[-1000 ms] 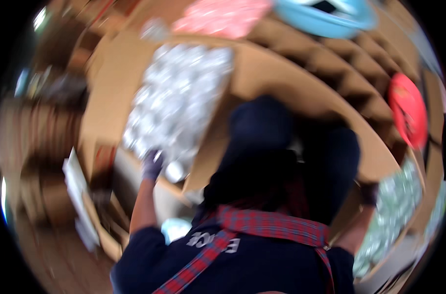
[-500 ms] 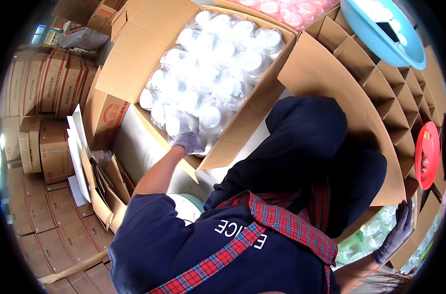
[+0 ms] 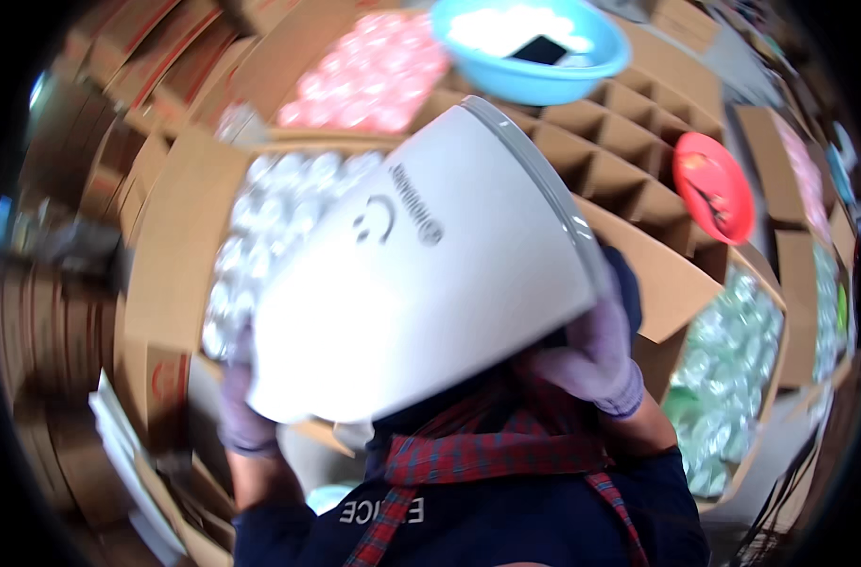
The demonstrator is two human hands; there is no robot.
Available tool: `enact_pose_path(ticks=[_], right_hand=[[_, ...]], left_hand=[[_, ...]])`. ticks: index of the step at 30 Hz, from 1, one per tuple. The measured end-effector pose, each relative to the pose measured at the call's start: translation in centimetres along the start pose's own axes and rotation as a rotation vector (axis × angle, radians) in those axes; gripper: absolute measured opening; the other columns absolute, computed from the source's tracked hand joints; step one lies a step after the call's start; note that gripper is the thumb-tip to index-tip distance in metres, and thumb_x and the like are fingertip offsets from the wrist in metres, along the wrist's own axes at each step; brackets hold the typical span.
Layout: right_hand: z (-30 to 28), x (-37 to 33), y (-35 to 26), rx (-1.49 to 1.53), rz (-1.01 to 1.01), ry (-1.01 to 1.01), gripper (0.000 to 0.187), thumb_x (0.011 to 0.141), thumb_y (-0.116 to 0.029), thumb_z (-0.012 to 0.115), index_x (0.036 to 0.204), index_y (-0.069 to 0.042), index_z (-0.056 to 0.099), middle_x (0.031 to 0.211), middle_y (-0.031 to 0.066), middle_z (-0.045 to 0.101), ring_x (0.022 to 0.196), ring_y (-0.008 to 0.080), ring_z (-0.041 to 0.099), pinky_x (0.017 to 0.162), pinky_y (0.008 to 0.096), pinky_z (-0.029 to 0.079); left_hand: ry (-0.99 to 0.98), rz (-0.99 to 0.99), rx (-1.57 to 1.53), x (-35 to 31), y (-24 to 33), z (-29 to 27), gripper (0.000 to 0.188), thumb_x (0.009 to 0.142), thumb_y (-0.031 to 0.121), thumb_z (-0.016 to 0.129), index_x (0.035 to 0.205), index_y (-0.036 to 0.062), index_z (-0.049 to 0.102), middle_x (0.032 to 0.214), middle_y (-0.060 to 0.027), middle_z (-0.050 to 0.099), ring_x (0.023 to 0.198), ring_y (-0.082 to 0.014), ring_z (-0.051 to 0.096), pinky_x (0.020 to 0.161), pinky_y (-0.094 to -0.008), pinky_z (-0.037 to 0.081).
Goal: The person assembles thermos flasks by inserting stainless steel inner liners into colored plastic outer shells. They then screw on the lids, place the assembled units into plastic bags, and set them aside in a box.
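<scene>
Many stacked brown cartons (image 3: 48, 317) line the room left of the tilted white tapered bucket (image 3: 430, 255), with grey floor (image 3: 312, 458) showing below it. The bucket, above the person's lap, partly blocks clear-wrapped items (image 3: 284, 198) to its left; pink-wrapped items (image 3: 369, 76) and a light-blue basin (image 3: 520, 85) sit beyond it, a cardboard divider grid (image 3: 619, 165), red dish (image 3: 700, 156) and green-wrapped items (image 3: 728, 387) to its right. The gloved left hand (image 3: 246, 392) lies against the bucket's lower-left side, finger closure too blurred to tell, while the gloved right hand (image 3: 591, 359) clasps its lower-right rim between thumb and fingers.
</scene>
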State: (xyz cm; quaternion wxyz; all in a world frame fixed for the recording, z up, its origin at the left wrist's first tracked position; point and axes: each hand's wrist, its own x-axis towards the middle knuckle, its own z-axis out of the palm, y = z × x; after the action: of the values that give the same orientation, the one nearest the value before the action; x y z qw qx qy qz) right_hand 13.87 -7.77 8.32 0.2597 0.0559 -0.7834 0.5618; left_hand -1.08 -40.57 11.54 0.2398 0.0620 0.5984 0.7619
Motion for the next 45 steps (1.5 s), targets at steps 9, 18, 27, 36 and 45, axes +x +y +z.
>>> enact_pose_path(ticks=[9,18,27,36,45], right_hand=[[-4.7,-1.0,-3.0,-0.614,-0.297,0.246,0.025,0.075,-0.004,0.072,0.098,-0.001,0.063,0.097,0.0135,0.064,0.092,0.0334,0.061,0.092,0.046,0.047],[-15.0,-6.3,4.2,-0.65,0.258,0.881,0.028,0.105,-0.024,0.049,0.102,-0.001,0.065,0.089,0.0081,0.071,0.077,0.017,0.067,0.07,0.029,0.053],[-12.1,-6.9,2.3,-0.792,0.083,0.914,0.025,0.098,-0.02,0.055,0.096,0.003,0.064,0.093,0.0135,0.071,0.078,0.0214,0.066,0.068,0.0341,0.05],[-7.5,-0.9,0.1,-0.419,-0.192,0.191,0.014,0.075,-0.017,0.081,0.079,-0.006,0.074,0.076,0.0071,0.062,0.069,0.0221,0.058,0.063,0.0325,0.046],[-9.6,-7.3,1.3,-0.021,0.313,0.774,0.026,0.086,-0.011,0.071,0.106,-0.001,0.056,0.107,0.0107,0.065,0.097,0.0177,0.059,0.085,0.0342,0.05]], left_hand=[[-0.654,-0.423,-0.163,3.0,-11.1,11.4,0.072,0.09,0.039,0.061,0.145,-0.0011,0.038,0.136,-0.0185,0.054,0.123,-0.0297,0.057,0.108,-0.0404,0.042],[-0.462,-0.147,0.17,1.8,-16.4,7.4,0.054,0.096,0.036,0.051,0.132,-0.004,0.048,0.122,-0.0208,0.062,0.115,-0.0281,0.063,0.098,-0.0395,0.05],[-0.695,0.075,0.275,0.8,-13.5,13.9,0.058,0.102,0.029,0.049,0.147,-0.003,0.031,0.138,-0.0184,0.051,0.126,-0.025,0.054,0.106,-0.0363,0.044],[-0.848,-0.549,0.172,0.2,-15.9,10.5,0.094,0.089,0.036,0.075,0.157,0.0054,0.019,0.152,-0.0162,0.04,0.141,-0.027,0.04,0.117,-0.0408,0.033],[-0.661,0.403,0.813,0.3,-12.8,12.2,0.103,0.062,0.031,0.094,0.144,-0.0038,0.041,0.144,-0.021,0.048,0.123,-0.0336,0.054,0.104,-0.0405,0.043]])
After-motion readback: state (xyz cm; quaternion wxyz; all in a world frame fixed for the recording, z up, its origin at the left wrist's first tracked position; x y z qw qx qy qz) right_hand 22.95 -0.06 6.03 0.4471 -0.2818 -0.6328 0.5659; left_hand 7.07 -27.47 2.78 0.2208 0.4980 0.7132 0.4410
